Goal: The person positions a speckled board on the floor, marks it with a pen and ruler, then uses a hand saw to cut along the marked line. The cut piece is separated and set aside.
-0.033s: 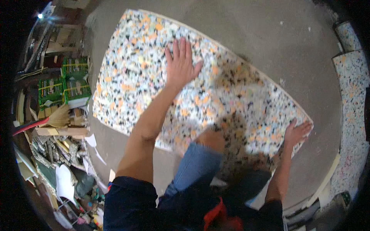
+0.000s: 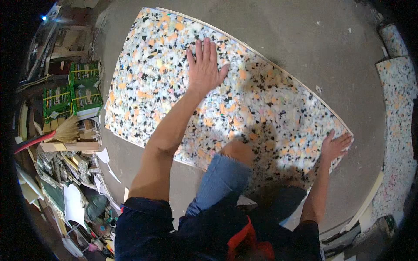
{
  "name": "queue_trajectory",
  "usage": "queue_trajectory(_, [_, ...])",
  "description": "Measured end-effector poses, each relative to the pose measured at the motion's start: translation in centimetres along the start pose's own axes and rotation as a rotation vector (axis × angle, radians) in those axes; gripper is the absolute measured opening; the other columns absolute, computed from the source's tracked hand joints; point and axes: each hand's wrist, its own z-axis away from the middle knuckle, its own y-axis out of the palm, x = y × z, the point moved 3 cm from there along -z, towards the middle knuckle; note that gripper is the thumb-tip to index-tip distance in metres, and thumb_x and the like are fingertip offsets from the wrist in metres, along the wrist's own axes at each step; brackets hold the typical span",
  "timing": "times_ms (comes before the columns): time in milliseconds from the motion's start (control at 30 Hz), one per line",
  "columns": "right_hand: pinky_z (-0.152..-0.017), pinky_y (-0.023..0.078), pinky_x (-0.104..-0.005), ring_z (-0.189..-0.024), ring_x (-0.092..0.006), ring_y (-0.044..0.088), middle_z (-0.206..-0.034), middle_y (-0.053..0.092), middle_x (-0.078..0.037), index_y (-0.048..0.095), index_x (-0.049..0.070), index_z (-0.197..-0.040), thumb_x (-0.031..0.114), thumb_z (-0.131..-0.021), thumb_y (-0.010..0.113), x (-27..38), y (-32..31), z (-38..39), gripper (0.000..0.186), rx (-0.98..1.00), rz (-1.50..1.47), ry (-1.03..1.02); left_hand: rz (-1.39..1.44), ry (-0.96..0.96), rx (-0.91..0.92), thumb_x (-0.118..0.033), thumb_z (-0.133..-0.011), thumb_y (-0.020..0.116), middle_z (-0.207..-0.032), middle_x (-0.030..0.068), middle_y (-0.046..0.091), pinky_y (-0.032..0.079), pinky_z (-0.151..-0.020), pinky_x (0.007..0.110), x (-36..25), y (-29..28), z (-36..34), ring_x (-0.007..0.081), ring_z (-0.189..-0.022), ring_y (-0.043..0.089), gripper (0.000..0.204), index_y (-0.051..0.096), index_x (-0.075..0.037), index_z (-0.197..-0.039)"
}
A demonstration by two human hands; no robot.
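Observation:
A large speckled foam sheet (image 2: 257, 108), white with orange, black and pastel flecks, lies on the concrete floor (image 2: 305, 35), with a thin pale strip along its far edge. My left hand (image 2: 204, 67) rests flat on its upper middle, fingers spread and empty. At the sheet's right end, my right hand (image 2: 335, 145) lies open on the surface beside the corner, fingertips near the edge. My bare knee (image 2: 235, 150), below denim shorts, is over the near part of the sheet, between my arms.
On the left are green wrapped packs (image 2: 85, 100), a straw broom (image 2: 65, 128) with a red handle, boards (image 2: 69, 146) and piled scraps (image 2: 74, 204). Along the right lie more speckled foam pieces (image 2: 396, 130) and a long pale strip (image 2: 365, 200).
The sheet, my arms and my knee appear slightly higher in the picture, and the picture is less blurred. Both hands remain open on the sheet in much the same places.

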Motion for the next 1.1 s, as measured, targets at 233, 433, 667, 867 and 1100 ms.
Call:
queue_trajectory(233, [-0.123, 0.005, -0.0617, -0.157, -0.0362, 0.0, -0.169, 0.003, -0.021, 0.009, -0.001, -0.161, 0.062, -0.103, 0.032, 0.5, -0.4, -0.2, 0.089, -0.005, -0.068, -0.012, -0.147, 0.076, -0.229, -0.058, -0.103, 0.032, -0.168, 0.0195, 0.015, 0.012, -0.123, 0.057, -0.4, 0.7, -2.4, 0.0414, -0.154, 0.011, 0.082, 0.022, 0.002, -0.159])
queue_trajectory(433, [-0.121, 0.008, -0.0641, -0.157, -0.0373, 0.001, -0.169, 0.001, -0.023, 0.006, -0.001, -0.161, 0.061, -0.103, 0.033, 1.1, -1.6, -0.4, 0.089, 0.113, 0.005, 0.053, -0.012, 0.068, -0.1, -0.055, -0.103, 0.033, -0.167, 0.0201, 0.018, 0.013, -0.124, 0.056, 0.2, 0.5, -4.3, 0.0403, -0.155, 0.012, 0.079, 0.026, 0.001, -0.158])
queue_trajectory(667, [-0.123, 0.023, -0.0505, -0.149, -0.0405, 0.03, -0.159, 0.033, -0.025, 0.039, -0.002, -0.15, 0.018, -0.092, 0.067, 29.4, -11.6, 10.0, 0.068, 0.278, -0.72, -1.027, -0.037, 0.431, -0.134, -0.039, -0.106, 0.039, -0.164, 0.0094, 0.033, 0.021, -0.124, 0.05, 6.7, -0.2, -3.7, 0.0276, -0.153, 0.026, 0.058, 0.04, -0.006, -0.154])
queue_trajectory(867, [-0.122, 0.026, -0.0518, -0.143, -0.0427, 0.037, -0.15, 0.041, -0.027, 0.038, -0.009, -0.144, 0.039, -0.095, 0.051, 46.4, -12.3, 12.5, 0.07, -0.202, -0.836, -1.31, 0.072, 0.394, -0.282, -0.034, -0.102, 0.046, -0.155, 0.0109, 0.046, 0.024, -0.123, 0.05, 6.8, 2.6, -4.5, 0.0286, -0.148, 0.036, 0.053, 0.051, -0.005, -0.146])
queue_trajectory(1100, [-0.122, 0.024, -0.0504, -0.146, -0.0399, 0.032, -0.155, 0.035, -0.025, 0.034, -0.008, -0.147, 0.053, -0.092, 0.057, 45.3, -14.7, 11.9, 0.086, -0.236, -0.663, -1.402, 0.136, 0.47, -0.287, -0.032, -0.103, 0.047, -0.154, 0.0071, 0.048, 0.026, -0.123, 0.049, 11.5, -1.3, -5.2, 0.0249, -0.146, 0.039, 0.049, 0.052, -0.007, -0.145])
